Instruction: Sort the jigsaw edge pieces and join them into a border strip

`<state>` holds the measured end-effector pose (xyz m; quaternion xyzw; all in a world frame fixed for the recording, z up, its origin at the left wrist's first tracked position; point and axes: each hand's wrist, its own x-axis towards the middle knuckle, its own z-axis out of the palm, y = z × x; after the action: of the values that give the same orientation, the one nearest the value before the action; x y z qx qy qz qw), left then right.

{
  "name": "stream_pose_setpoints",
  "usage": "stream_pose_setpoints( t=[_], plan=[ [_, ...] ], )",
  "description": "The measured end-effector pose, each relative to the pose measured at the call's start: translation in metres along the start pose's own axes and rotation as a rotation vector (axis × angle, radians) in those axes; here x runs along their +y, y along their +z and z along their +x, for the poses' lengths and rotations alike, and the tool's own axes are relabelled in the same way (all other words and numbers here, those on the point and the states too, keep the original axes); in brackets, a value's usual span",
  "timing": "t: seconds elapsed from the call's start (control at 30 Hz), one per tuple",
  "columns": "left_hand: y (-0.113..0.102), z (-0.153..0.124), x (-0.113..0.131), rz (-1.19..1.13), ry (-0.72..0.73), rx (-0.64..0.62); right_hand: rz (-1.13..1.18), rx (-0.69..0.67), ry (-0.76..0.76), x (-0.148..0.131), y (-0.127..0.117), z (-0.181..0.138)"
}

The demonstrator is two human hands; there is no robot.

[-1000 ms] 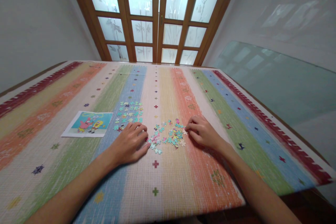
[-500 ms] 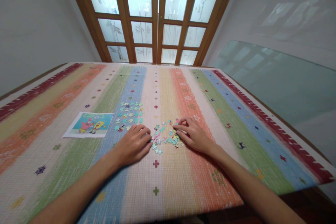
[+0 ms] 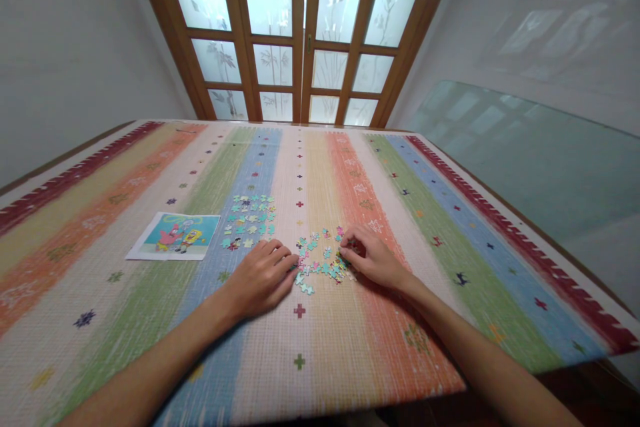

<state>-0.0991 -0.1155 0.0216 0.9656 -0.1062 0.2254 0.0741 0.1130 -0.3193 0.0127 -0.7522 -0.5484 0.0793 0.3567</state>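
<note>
Loose jigsaw puzzle pieces (image 3: 317,268), mostly teal with some pink and yellow, lie in a scattered ring between my hands. My left hand (image 3: 267,273) rests at the left edge of these pieces, its fingers curled and close together; whatever is under the fingertips is hidden. On the opposite side, my right hand (image 3: 373,257) is bent in a pinch over the right edge of the pieces. Its fingertips cover whatever they may hold. Beyond my left hand, more puzzle pieces (image 3: 253,219) are laid out in spaced rows, face up.
A printed cartoon picture (image 3: 175,237) lies flat left of the rows. Under everything is a striped tablecloth (image 3: 280,360) on a large table. A wood-framed glass door (image 3: 301,47) stands behind it, and a glass panel (image 3: 525,127) at the right.
My right hand's fingers have drawn back slightly to the right and curled in more. My left hand stays by the pieces. The whole view has shifted a little.
</note>
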Motion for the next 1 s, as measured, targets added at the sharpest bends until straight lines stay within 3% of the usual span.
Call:
stream_pose_setpoints(
  t=[0.13, 0.3, 0.53, 0.73, 0.87, 1.0],
  plan=[
    [0.002, 0.0, 0.006, -0.038, -0.006, 0.073, 0.156, -0.014, 0.042, -0.022, 0.003, -0.004],
    [0.011, 0.002, 0.023, -0.285, -0.06, 0.109, 0.323, -0.055, 0.014, -0.051, 0.016, -0.013],
    [0.012, 0.007, 0.033, -0.575, -0.15, 0.142, 0.356, -0.043, -0.042, -0.057, 0.021, -0.017],
    [-0.02, -0.005, -0.001, -0.485, -0.28, 0.121, 0.295, -0.005, -0.057, -0.055, 0.013, -0.016],
    [-0.044, -0.037, -0.034, -0.322, -0.401, 0.12, 0.266, 0.027, -0.03, -0.052, 0.008, -0.015],
    [-0.054, -0.067, -0.054, -0.185, -0.464, 0.091, 0.269, 0.043, -0.049, -0.051, 0.008, -0.014]
  ],
)
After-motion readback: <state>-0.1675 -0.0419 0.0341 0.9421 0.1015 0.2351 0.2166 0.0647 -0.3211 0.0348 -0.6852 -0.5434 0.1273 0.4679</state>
